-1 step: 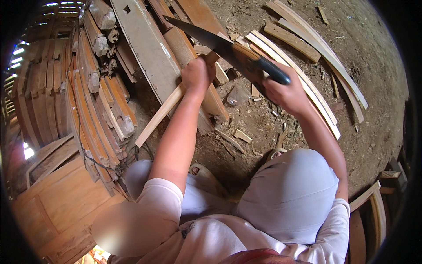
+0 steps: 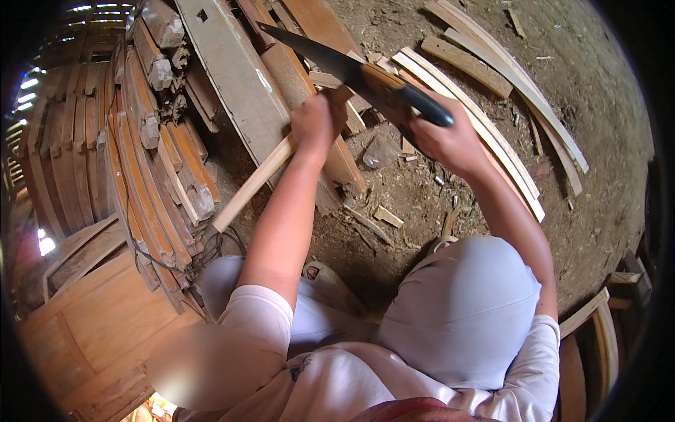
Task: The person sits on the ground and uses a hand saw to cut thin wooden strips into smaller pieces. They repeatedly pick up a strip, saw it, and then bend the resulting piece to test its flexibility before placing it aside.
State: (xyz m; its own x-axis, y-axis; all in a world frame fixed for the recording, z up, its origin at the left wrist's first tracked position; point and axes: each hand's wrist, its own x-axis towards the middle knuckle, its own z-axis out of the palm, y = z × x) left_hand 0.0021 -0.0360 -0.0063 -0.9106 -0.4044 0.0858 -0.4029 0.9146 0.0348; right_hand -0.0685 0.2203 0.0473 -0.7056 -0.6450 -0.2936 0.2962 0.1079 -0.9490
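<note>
My left hand (image 2: 316,125) is closed around a narrow wooden strip (image 2: 254,186). The strip slants from beside my left forearm up to the saw, its far end emerging beyond my fist. A hand saw (image 2: 320,60) with a dark, tapering blade and an orange-and-black handle is gripped in my right hand (image 2: 450,141). Its blade crosses the strip's far end just past my left fist, the tip reaching up and left. Whether the teeth are cutting into the wood cannot be made out. Under the strip lie a grey board (image 2: 235,77) and a brown plank (image 2: 344,165).
Stacked curved wooden pieces (image 2: 133,176) rise at the left, with a dark cable hanging over them. Long pale strips (image 2: 485,119) and a short plank (image 2: 467,67) lie on the dirt floor at the right. Offcuts (image 2: 388,216) and a clear plastic piece (image 2: 381,152) are scattered before my feet.
My right hand and the saw have shifted slightly left and away from me. The strip's near end has moved a touch left, while my left hand stays almost in place.
</note>
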